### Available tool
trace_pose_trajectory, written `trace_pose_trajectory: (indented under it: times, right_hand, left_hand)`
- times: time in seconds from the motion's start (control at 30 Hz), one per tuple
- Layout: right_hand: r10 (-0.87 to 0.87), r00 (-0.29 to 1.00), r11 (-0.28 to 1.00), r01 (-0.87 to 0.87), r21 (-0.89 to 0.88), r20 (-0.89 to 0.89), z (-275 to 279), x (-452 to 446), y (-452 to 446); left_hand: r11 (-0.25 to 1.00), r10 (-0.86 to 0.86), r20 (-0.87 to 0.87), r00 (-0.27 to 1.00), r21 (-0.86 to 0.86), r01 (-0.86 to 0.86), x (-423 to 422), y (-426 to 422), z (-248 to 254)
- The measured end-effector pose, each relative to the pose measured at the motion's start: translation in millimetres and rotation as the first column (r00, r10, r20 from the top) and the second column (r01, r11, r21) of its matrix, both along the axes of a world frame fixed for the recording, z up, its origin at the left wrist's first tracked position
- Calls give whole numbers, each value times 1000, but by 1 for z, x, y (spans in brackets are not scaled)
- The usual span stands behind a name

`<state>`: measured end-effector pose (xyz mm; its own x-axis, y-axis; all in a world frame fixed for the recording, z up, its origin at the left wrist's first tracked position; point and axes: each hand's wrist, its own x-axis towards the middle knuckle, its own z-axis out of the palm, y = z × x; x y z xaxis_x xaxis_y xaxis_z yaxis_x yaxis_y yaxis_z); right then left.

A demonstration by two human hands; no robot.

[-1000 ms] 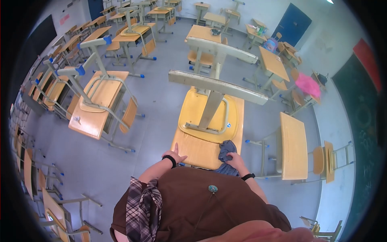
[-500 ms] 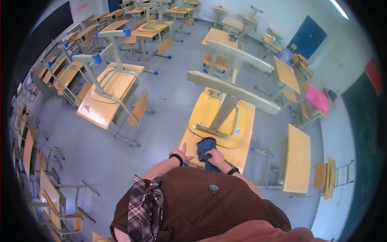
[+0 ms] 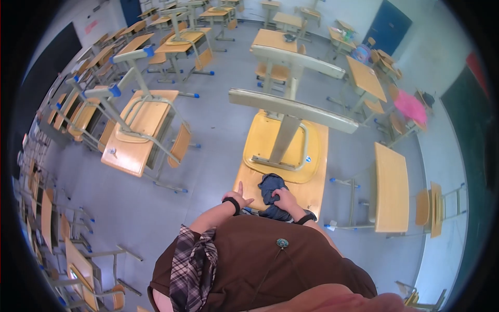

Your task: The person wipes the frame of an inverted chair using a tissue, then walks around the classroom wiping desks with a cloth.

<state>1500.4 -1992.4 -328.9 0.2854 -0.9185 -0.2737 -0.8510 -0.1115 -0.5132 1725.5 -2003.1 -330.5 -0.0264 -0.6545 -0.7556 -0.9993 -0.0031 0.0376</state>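
A wooden school desk (image 3: 249, 179) stands right in front of me, with a yellow chair (image 3: 254, 136) upside down on its top and its legs sticking up. On the near part of the desktop lies a crumpled dark blue-grey cloth (image 3: 270, 185). My right hand (image 3: 287, 200) is closed on this cloth, fingers bent into its folds, and more of the fabric bunches below the hand towards my body. At the desk's left edge rests my left hand (image 3: 239, 197), thumb and forefinger spread apart, with nothing visible in it.
Another desk with an upturned chair (image 3: 136, 117) stands to the left. A desk (image 3: 391, 187) is close on the right, with a chair (image 3: 423, 208) beyond it. More desks fill the back. A pink cloth (image 3: 410, 107) lies at the right.
The view has shifted slightly. The cloth looks more bunched, and more of it shows near my right wrist. My left hand stays at the desk's edge.
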Motion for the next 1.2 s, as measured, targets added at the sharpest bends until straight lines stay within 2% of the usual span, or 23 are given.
trace_pose_trajectory:
  times: [0.1,0.27,0.5,0.8,0.9,0.97,1.03,1.07,1.13,1.2]
  right_hand:
    - [-123,992,992,123,-6,31,-8,-37,9]
    - [-399,917,917,399,1,-24,-5,-110,26]
    - [-471,877,878,476,46,-95,-22,-125,15]
    - [-291,936,943,315,103,-199,-24,-129,3]
    - [-251,956,961,264,77,-154,-18,-131,5]
    - [-213,964,972,226,68,-161,-16,-131,5]
    - [-136,974,988,146,41,-182,-13,-128,4]
    - [-84,977,996,89,18,-198,-12,-127,4]
    - [13,974,999,-23,-42,-226,-11,-121,3]
    - [107,968,992,-120,-42,-228,-9,-114,2]
  left_hand:
    - [998,68,-72,995,-12,-69,4,1,-2]
    - [998,0,-7,1000,-62,0,2,2,-16]
    - [997,-20,7,1000,-78,20,2,0,-25]
    - [995,17,-14,1000,-98,-18,2,1,-20]
    - [997,28,23,999,-76,-26,0,0,-20]
    - [994,44,-15,999,-100,-45,2,2,-23]
    - [986,70,-65,995,-148,-79,3,7,-25]
    - [991,107,-27,994,-77,-109,-4,8,1]
    - [979,128,56,990,-164,-117,-9,16,0]
    - [970,186,84,979,-173,-169,-12,21,-22]
